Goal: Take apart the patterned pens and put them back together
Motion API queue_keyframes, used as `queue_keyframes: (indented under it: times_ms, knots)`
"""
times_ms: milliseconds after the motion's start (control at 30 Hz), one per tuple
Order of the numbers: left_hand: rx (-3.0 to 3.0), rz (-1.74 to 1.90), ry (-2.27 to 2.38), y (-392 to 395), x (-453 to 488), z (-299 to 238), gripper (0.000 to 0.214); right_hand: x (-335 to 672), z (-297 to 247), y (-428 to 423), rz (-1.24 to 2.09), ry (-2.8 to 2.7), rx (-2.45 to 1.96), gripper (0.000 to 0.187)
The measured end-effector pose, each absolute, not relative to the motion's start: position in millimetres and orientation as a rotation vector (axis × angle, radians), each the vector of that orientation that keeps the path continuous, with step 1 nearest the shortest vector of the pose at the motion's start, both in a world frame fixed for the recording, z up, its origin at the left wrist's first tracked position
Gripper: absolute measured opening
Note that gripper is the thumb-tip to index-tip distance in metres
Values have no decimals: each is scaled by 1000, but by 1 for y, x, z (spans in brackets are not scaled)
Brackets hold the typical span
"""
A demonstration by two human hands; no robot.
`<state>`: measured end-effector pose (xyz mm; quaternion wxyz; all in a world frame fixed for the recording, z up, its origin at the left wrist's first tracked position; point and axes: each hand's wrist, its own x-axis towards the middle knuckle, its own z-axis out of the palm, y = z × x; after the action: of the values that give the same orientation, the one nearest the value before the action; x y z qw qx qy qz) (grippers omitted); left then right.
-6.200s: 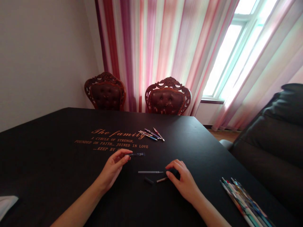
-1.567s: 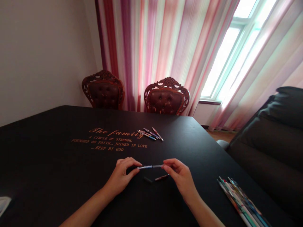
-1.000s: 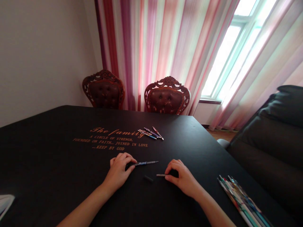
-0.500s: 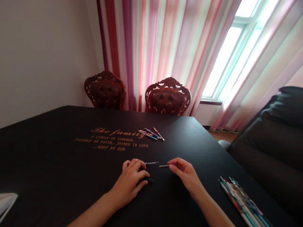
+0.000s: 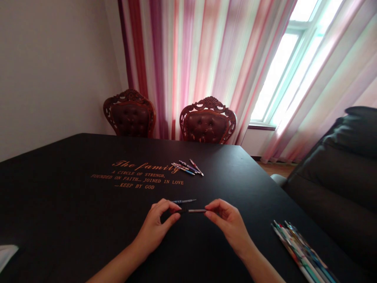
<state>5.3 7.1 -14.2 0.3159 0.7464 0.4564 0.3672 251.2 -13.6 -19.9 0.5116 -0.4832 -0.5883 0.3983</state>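
Pinching a small black piece (image 5: 183, 211) between thumb and fingers, a person's left hand (image 5: 157, 223) faces the right hand (image 5: 228, 220), which grips a slim grey tube (image 5: 196, 211) by its right end. The two held pieces are lined up end to end, above the near part of a large black table (image 5: 59, 208); they are very close, and whether they touch is hard to tell. The black piece blends into the dark surface, so its outline is unclear. Just beyond the left hand is a slim dark pen (image 5: 184, 201), partly hidden by the fingers, its pointed grey tip toward the right. Farther back is a small loose pile of pens (image 5: 184, 168), overlapping the end of gold lettering (image 5: 150, 181) that begins "The family". At the lower right, a bundle of pens (image 5: 303, 251) lies side by side, in white, green and blue, running off the bottom edge. A white object (image 5: 7, 254) is cut off at the left edge. Behind the table stand two carved wooden chairs (image 5: 207, 125) with buttoned dark red backs, before a striped curtain (image 5: 200, 59) in pink, red and purple. Bright light fills a window (image 5: 277, 74) at upper right, above a black leather seat (image 5: 338, 169)
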Motion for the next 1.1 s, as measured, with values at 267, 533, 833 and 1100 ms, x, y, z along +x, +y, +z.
queue_keyframes:
  times_ms: [267,533,833,1100]
  knots:
    - [1966,941,1196,7,5,-11,12,253,-22,-14,852,-1511,-1215,14]
    - [1993,952,1173,5,6,-9,13,253,-16,-14,763,-1607,-1181,8]
    - [1915,1027,1170,2,8,-10,11,243,-17,-19,779,-1579,-1208,8]
    - [1886,1026,1169,-3,12,-12,12,224,-18,-24,856,-1576,-1197,4]
